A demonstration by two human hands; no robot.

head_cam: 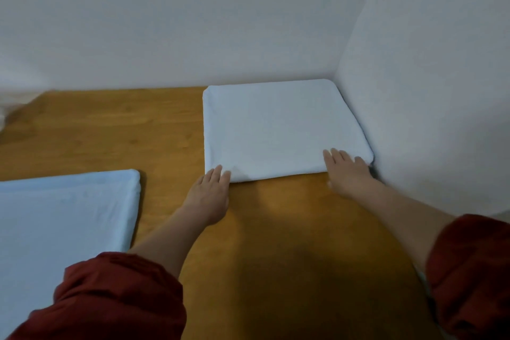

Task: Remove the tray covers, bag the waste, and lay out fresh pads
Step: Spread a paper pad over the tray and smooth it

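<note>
A pale blue-white pad covers a tray (pixel 278 130) that sits on the wooden floor in the room's corner. My left hand (pixel 210 193) lies flat with straight fingers touching the tray's near-left corner. My right hand (pixel 348 171) lies flat with its fingers on the near-right part of the pad, close to the wall. A second tray wrapped in a light blue pad (pixel 63 218) lies at the lower left, apart from both hands.
White walls (pixel 427 91) meet in a corner right behind and beside the far tray. Bare wooden floor (pixel 132 130) stretches between the two trays and towards me. My red sleeves are pushed up on both forearms.
</note>
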